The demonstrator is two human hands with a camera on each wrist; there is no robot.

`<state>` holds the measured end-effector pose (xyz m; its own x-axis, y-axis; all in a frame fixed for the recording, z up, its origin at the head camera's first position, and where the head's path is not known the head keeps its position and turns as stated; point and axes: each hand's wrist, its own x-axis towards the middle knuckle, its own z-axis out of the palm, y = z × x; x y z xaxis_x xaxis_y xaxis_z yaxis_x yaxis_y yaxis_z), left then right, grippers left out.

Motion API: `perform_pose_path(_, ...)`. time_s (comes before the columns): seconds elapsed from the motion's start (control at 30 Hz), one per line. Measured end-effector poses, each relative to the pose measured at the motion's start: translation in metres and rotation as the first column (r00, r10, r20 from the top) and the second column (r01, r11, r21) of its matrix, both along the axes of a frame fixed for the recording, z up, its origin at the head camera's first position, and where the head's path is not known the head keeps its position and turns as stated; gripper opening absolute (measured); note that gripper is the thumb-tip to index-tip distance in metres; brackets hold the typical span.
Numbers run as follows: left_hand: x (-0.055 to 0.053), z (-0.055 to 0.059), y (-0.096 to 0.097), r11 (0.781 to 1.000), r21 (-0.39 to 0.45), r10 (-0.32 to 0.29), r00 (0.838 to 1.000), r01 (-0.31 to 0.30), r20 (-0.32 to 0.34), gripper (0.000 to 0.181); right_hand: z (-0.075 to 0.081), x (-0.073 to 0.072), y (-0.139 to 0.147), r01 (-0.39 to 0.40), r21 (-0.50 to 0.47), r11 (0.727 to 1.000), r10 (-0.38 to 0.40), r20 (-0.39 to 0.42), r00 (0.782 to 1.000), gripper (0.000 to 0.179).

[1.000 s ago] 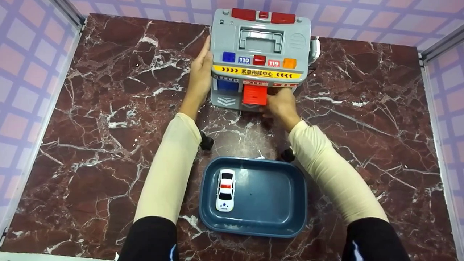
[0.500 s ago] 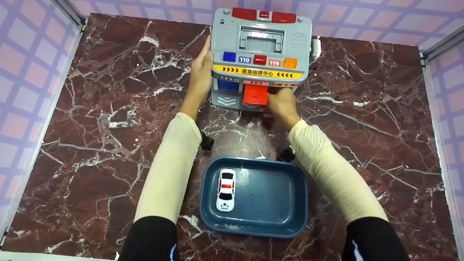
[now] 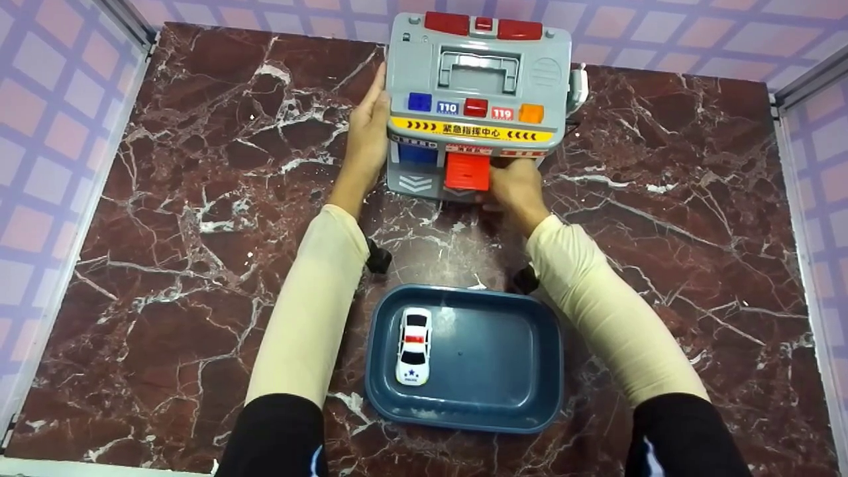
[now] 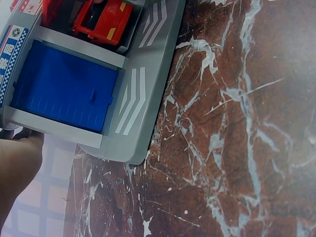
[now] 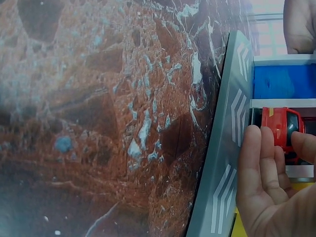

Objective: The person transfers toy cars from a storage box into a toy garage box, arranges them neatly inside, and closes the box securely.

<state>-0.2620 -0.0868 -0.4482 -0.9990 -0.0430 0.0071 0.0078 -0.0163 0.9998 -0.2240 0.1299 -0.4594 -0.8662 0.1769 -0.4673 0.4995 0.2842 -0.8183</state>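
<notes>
A grey toy emergency-station garage [image 3: 414, 66] stands at the back of the table. My left hand [image 3: 369, 132] lies along its left side with the fingers extended. At the front, my right hand [image 3: 517, 189] reaches into the middle bay, beside the raised red door [image 3: 467, 172]. A red toy car [image 5: 279, 123] sits in that bay in the right wrist view, with the right thumb on its top and the fingers at its side. Seen from the left wrist, the blue door [image 4: 66, 84] of the neighbouring bay is down. The head view hides the car.
Nearer the body stands a dark blue tray [image 3: 464, 424], holding a white toy police car [image 3: 413, 348] on its left side. The tabletop [image 3: 199, 265] is dark red marble pattern. Checked walls [image 3: 40, 165] border it at the left, right and back.
</notes>
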Motion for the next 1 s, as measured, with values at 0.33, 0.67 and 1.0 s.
perform_pose_path(0.33, -0.0017, -0.0015, -0.0001, 0.999, 0.042, 0.002, 1.000, -0.002, 0.002, 0.049, -0.0031, -0.0015, 0.0005, 0.015, 0.000, 1.000, -0.015, -0.036, 0.999, 0.029)
perform_pose_path(0.67, -0.0030, 0.0002, 0.0004, 0.998, 0.068, 0.002, 1.000, -0.004, 0.029, 0.050, -0.0022, -0.0009, -0.0016, 0.064, -0.066, 0.996, -0.065, -0.009, 0.998, 0.027)
perform_pose_path(1.0, -0.0023, -0.0001, 0.0002, 0.998, 0.067, 0.007, 1.000, -0.009, 0.025, 0.049, -0.0014, -0.0028, -0.0001, 0.072, -0.026, 0.997, -0.072, 0.023, 0.997, 0.025)
